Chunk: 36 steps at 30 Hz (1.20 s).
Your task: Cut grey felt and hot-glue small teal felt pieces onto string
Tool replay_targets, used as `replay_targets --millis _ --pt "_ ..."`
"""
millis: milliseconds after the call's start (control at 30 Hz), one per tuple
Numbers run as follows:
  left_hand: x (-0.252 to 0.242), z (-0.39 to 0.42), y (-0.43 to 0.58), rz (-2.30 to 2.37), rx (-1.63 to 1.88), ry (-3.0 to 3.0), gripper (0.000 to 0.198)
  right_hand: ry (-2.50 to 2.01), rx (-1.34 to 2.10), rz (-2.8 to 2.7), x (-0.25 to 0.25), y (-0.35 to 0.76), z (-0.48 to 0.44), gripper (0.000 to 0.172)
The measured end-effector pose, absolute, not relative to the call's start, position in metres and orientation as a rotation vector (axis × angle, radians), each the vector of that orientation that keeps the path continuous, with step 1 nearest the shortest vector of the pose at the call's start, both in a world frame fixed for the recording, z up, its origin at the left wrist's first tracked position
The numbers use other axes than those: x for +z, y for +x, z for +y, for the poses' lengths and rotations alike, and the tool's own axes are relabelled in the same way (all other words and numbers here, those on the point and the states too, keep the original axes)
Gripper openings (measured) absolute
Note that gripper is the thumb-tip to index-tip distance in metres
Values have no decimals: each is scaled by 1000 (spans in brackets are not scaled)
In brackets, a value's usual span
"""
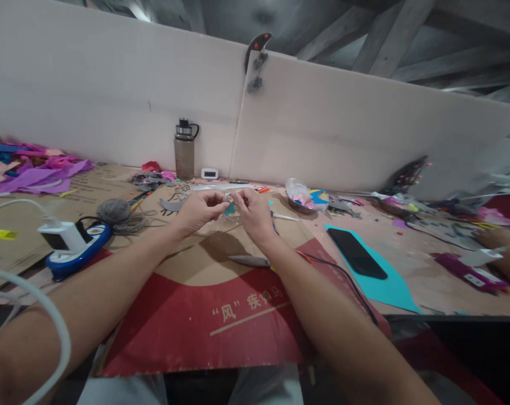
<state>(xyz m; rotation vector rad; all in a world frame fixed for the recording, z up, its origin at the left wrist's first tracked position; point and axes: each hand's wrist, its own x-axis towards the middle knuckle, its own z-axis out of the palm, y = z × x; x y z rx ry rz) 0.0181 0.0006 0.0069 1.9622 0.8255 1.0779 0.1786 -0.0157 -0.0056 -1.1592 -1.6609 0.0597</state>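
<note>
Both hands meet over the middle of the counter (428, 281): the left hand (200, 211) and right hand (253, 214) pinch a small teal scrap (230, 209) between fingertips, fingers curled narrow. Beneath lies flat cardboard (204, 315), glossy red and tan, printed "风" with further characters. A smooth black phone (356, 253) rests right on a teal sheet (390, 287).

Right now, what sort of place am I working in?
Most likely a small craft workbench. Coloured felt scraps pile up at the far left, cardboard sheets cover the table, and both hands, left hand and right hand, pinch a small teal piece.
</note>
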Motion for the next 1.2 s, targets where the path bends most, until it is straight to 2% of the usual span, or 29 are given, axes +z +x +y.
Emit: replay_targets --millis 333,533,867,1200 --pt "6 0 20 808 1141 1895 17 -1125 91 -1648 -6 175 -19 32" --pt "6 1 20 730 1140 1723 17 -1034 281 -1617 -6 176 -17 30" --pt "4 10 16 640 1027 1535 21 -934 580 -1643 -3 179 -13 40" --pt "1 13 16 711 1037 1654 20 -957 580 -1775 -7 190 -4 37"
